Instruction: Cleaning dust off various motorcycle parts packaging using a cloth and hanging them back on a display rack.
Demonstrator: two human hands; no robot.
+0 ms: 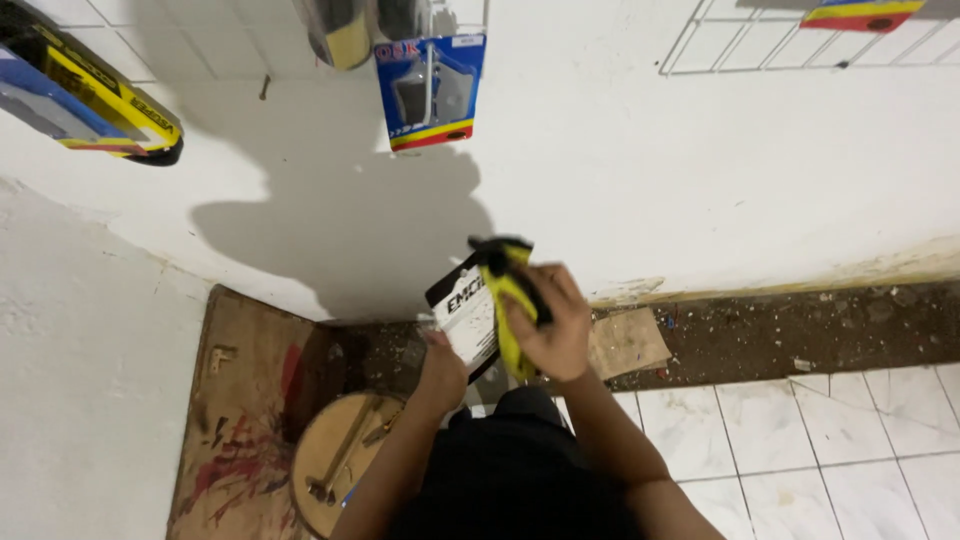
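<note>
right hand (552, 330): grip closed round a yellow-black packet (508, 290), up near the white wall (700, 180)
left hand (441, 370): pinching the white card pack (468, 315) just beside it
progress: both packs in hand, none hung on the wall rack (760, 45) yet, I'd say

In my right hand (548, 335) I hold a yellow and black cloth (508, 290), bunched and draped over my fingers, its black end sticking up above them and a yellow strip hanging down past my palm. It presses against a flat packaged item (465, 312) with a white card face and a black band across its upper corner. My left hand (441, 368) grips that package from below, holding it tilted, upper end leaning toward the white wall.
</note>
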